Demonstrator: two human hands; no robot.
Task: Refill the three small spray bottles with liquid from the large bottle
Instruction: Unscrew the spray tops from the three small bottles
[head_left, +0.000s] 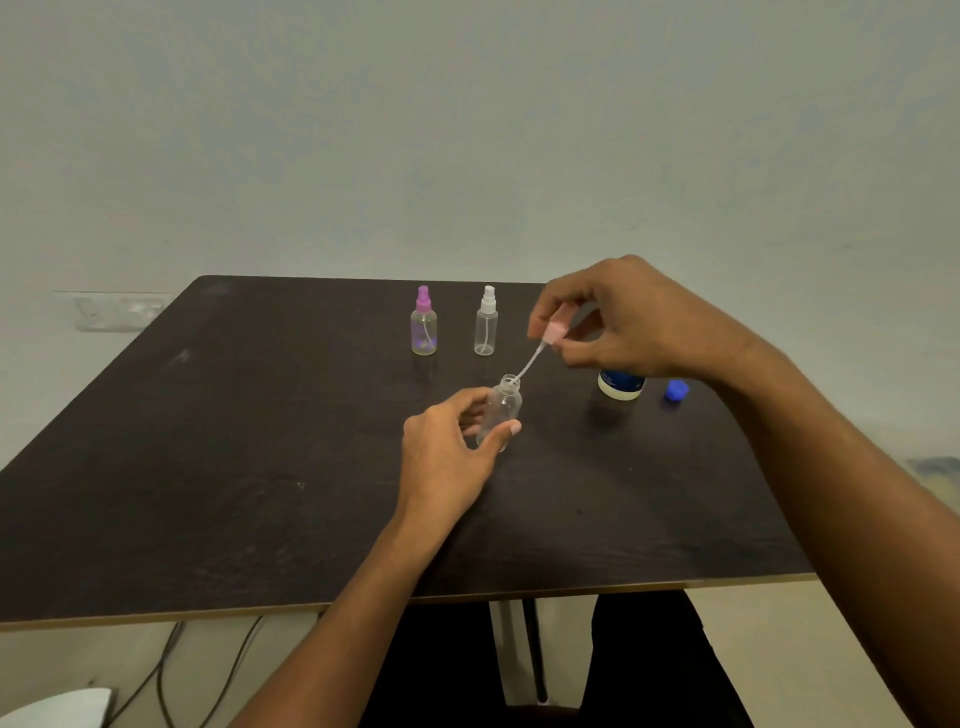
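A plain room, perhaps an office, is showing itself: a dark laminate table (208, 467) is standing against a bare pale wall (467, 130), a wall socket (117, 312) at ten o'clock (cables (166, 670) trailing beneath)

Dark table (208, 493): purple-capped bottle (424, 323), white-capped bottle (486, 323), large bottle (621, 385), blue cap (676, 389)

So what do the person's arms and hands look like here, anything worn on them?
Both the left hand and the right hand are bare: no gloves, and no rings, watch or bands that show. Both forearms are uncovered as far as the frame shows, with no sleeve in view.
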